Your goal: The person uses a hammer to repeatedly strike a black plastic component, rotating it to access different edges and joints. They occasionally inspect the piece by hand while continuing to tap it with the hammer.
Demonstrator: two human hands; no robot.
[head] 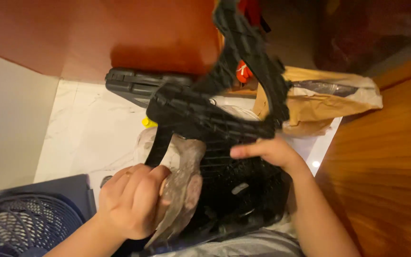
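Both our hands worked a black plastic frame above the white floor.
Our left hand (pixel 132 200) was closed on a dusty plastic bag (pixel 181 185); our right hand (pixel 269 151) pinched the black plastic frame (pixel 215 112), with a brown paper bag (pixel 319 102) beyond.

White marble floor (pixel 91 128) beyond the left grip (pixel 134 202). On it: a dark case (pixel 136 85), a brown paper bag (pixel 319 102) beyond the right grip (pixel 272 152).
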